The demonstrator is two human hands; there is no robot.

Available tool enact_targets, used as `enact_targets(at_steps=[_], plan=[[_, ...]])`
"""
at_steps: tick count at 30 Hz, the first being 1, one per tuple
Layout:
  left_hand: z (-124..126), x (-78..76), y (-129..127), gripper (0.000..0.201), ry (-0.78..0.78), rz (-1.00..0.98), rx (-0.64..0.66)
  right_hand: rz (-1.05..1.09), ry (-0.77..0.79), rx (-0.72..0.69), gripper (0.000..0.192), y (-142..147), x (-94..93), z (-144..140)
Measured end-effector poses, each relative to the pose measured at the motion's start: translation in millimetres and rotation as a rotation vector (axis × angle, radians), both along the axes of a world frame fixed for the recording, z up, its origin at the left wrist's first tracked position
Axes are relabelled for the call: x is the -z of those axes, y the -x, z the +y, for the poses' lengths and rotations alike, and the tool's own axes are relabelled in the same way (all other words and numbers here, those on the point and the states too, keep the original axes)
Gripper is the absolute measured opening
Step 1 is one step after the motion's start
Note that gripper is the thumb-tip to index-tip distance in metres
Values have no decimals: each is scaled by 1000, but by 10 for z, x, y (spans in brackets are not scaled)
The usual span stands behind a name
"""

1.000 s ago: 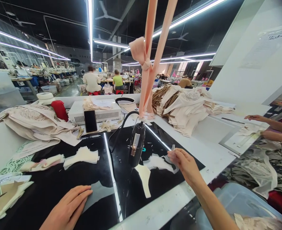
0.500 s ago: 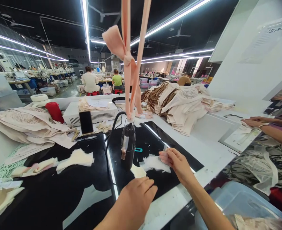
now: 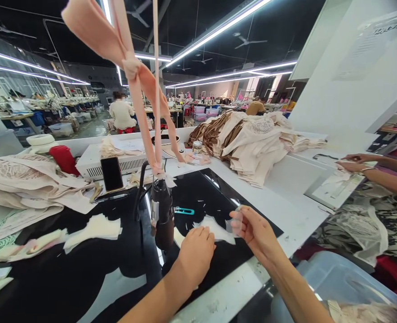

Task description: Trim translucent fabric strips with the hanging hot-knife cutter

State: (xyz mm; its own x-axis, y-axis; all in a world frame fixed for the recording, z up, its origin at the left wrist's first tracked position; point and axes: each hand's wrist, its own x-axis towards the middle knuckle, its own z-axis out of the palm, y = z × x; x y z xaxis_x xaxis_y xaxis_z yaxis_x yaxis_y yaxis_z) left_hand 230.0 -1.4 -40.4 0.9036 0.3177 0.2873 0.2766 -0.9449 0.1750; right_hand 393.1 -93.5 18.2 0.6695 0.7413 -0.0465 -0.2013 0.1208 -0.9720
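Our right hand (image 3: pixel 257 229) pinches a thin, see-through piece (image 3: pixel 231 226) beside the white, curvy pieces (image 3: pixel 214 227) on the shiny black surface (image 3: pixel 80 264). We seem to be handling one flimsy piece, which calls for a light touch next. Our left hand (image 3: pixel 197 255) hides part of a flat cream piece (image 3: pixel 178 237); we can't tell if it grasps it. Nearby, a smooth black tool (image 3: pixel 162 215) is tied to a pink strap (image 3: pixel 131 68).

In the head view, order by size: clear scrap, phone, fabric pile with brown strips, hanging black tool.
1. Fabric pile
2. Hanging black tool
3. Phone
4. Clear scrap in right hand (visible part)
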Motion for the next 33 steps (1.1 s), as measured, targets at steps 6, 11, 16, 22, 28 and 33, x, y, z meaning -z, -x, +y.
enact_targets(at_steps=[6,11,16,22,28,33], plan=[[-205,-338,357,35,262,-155,27,-26,74,-181,49,371,-130,-182],[-359,-550,965,38,1088,-345,-126,-160,183,-513,52,867,-68,-277],[-433,-533,1430,55,1562,-430,-242,-238,217,-678,52,1412,22,-259],[-562,-606,1903,52,1683,-659,-496,-166,251,-844,59,1860,37,-189],[-618,-591,2392,47,1614,-837,-632,39,316,-1026,70,1932,183,-178],[-641,-545,2637,50,1581,-917,-701,42,378,-1066,59,1953,305,-174]])
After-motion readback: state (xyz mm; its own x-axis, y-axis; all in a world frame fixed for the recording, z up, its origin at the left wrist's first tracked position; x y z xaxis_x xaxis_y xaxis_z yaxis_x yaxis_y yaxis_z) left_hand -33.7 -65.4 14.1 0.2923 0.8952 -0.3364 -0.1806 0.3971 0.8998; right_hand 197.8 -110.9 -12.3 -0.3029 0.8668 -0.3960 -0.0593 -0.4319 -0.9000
